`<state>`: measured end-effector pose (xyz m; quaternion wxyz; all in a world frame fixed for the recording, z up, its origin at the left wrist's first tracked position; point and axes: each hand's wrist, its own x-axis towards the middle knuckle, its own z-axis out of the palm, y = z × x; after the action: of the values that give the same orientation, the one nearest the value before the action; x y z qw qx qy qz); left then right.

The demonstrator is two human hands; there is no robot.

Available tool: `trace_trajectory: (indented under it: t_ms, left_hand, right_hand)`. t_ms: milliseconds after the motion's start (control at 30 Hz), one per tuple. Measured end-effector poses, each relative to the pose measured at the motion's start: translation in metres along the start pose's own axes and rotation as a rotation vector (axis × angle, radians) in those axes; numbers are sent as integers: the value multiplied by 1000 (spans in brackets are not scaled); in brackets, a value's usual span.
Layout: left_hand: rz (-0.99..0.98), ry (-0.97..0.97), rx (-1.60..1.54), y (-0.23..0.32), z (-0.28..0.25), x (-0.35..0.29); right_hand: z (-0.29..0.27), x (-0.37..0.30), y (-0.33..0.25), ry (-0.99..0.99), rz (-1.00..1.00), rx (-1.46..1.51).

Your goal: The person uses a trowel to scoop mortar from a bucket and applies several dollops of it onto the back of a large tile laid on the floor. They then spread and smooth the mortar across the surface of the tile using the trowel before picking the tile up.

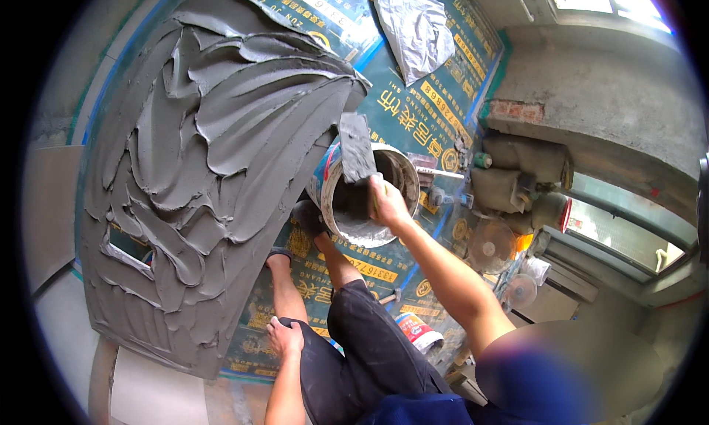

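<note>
My right hand (388, 203) is closed round the handle of a flat trowel (356, 146). Grey mortar coats the trowel's blade, which lies over the mouth of a round bucket (405, 175). More grey mortar clings to the inside of this bucket. To the left, a large slab (196, 351) is spread with thick, ridged grey mortar (251, 137); a rectangular cut-out (129, 249) shows near its lower left. My left hand (285, 338) rests against my knee with its fingers loosely bent and nothing visible in it.
Printed green protective sheeting (413, 122) covers the floor. A white sack (415, 30) lies beyond the bucket. On the right are a white-and-red tub (419, 332), a hammer-like tool (390, 298), a clear round lid or basin (490, 244) and brown bags (509, 189) along the wall.
</note>
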<state>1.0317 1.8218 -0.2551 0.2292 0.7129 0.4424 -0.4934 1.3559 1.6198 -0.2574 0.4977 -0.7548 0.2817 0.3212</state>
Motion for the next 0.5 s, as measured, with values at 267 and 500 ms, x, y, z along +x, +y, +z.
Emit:
trace_trajectory:
  t_ms: [267, 500]
  left_hand:
    - [-37, 36, 19, 29, 19, -15]
    - [-68, 57, 63, 43, 34, -13]
  right_hand:
    - [-71, -9, -62, -12, 8, 18]
    - [-37, 71, -104, 172, -209, -506]
